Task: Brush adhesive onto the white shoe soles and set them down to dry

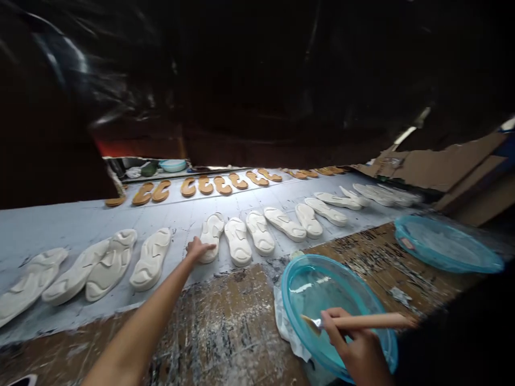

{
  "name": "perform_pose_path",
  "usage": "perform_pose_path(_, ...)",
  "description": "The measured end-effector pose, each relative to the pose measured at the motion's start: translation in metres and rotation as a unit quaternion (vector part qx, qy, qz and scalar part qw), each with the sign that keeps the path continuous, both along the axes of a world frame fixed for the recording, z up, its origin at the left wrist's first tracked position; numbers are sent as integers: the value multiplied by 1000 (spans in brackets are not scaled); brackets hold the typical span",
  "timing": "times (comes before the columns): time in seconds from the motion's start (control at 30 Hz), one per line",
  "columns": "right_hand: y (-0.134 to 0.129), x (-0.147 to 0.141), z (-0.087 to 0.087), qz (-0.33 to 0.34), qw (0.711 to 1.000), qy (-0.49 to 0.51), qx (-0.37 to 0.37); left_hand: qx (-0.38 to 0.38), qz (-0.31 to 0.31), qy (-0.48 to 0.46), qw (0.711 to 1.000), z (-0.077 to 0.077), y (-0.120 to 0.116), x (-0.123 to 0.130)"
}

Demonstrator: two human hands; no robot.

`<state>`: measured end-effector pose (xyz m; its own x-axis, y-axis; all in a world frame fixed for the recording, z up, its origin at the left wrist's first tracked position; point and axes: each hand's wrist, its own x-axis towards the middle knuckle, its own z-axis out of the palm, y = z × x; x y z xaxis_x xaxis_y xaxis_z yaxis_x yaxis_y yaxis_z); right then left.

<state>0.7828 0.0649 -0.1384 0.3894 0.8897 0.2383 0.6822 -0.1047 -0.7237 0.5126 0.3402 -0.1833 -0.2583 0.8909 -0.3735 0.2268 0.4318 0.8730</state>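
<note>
— While the right hand [358, 343] pinches a wooden-handled brush [370, 321] low over the blue plastic basin [283, 289], why there?

— Probably to catch drips. Left hand [197, 249], fingers [207, 247] spread, touches a white sole [212, 236]; other white soles [238, 241] and tan soles [205, 185] lie spaced apart beyond, seemingly to avoid contact.

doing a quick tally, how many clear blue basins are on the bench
2. One basin sits nearest, with the right hand holding a brush over it; the other basin sits farther right on the bench. More could be hidden out of view.
</note>
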Motion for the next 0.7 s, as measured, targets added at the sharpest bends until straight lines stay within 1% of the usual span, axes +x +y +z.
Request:
perform_pose_path(0.07, 6, 2, -12, 4, 1000, -15, -18, -6, -35, -47, 998, 8, -10, 0)
perform_pose_path(0.13, 10, 2, -22, 20, 999, -23, -28, -8, -57, -115, 992, 18, -32, 2)
perform_pose_path(0.23, 14, 0, -28, 46, 998, -24, -39, 8, -63, -236, 970, 31, -84, 8)
perform_pose_path(0.3, 13, 1, -28, 50, 998, -18, -41, 23, -50, -311, 949, 35, -124, 14)
perform_pose_path(0.33, 12, 2, -26, 48, 998, -12, -37, 11, -37, -337, 941, 36, -142, 17)
perform_pose_path(0.37, 11, 4, -24, 46, 998, -4, -30, -11, -37, -362, 931, 36, -158, 21)
perform_pose_path(0.43, 7, 7, -18, 42, 999, 19, -13, -60, -43, -394, 916, 38, -183, 30)
perform_pose_path(0.5, 4, 7, -11, 47, 998, 50, 6, -99, -42, -406, 907, 45, -199, 37)
perform_pose_path(0.57, 2, 2, -2, 62, 994, 81, 35, -160, -47, -418, 893, 57, -208, 42)
perform_pose_path(0.63, 1, -8, 9, 90, 987, 102, 88, -227, -76, -456, 857, 69, -215, 41)
perform_pose_path(0.7, 1, -21, 25, 130, 973, 100, 161, -274, -109, -498, 815, 76, -224, 35)
